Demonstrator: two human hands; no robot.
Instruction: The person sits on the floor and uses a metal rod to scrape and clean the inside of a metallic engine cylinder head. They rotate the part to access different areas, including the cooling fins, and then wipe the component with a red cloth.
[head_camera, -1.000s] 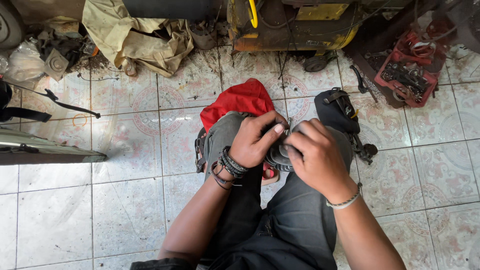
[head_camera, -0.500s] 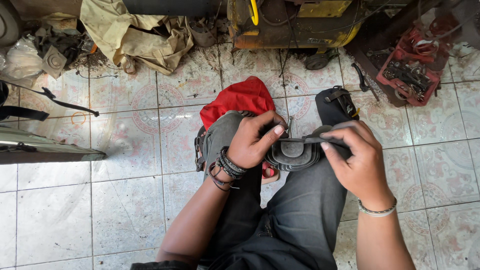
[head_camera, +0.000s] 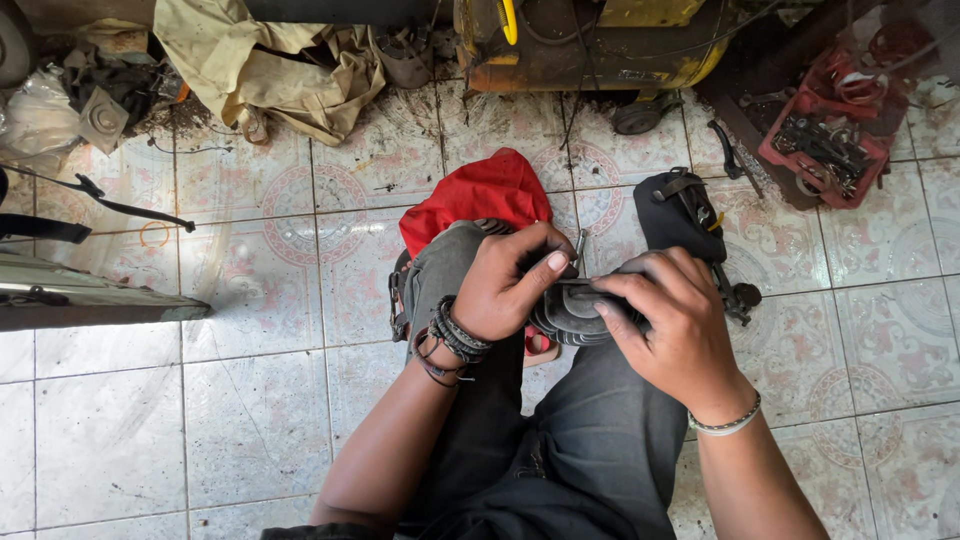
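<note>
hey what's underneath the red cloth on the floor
The red cloth lies on the patterned floor tiles. Its near edge disappears behind the person's knee and left hand, so anything beneath the cloth stays covered and cannot be seen.

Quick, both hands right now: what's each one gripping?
Left hand: closed on the dark rubber part.
Right hand: closed on the same part from the other side.

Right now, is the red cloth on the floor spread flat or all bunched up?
Bunched up. The red cloth rises in a crumpled heap with folds, partly hidden behind the person's knee.
</note>
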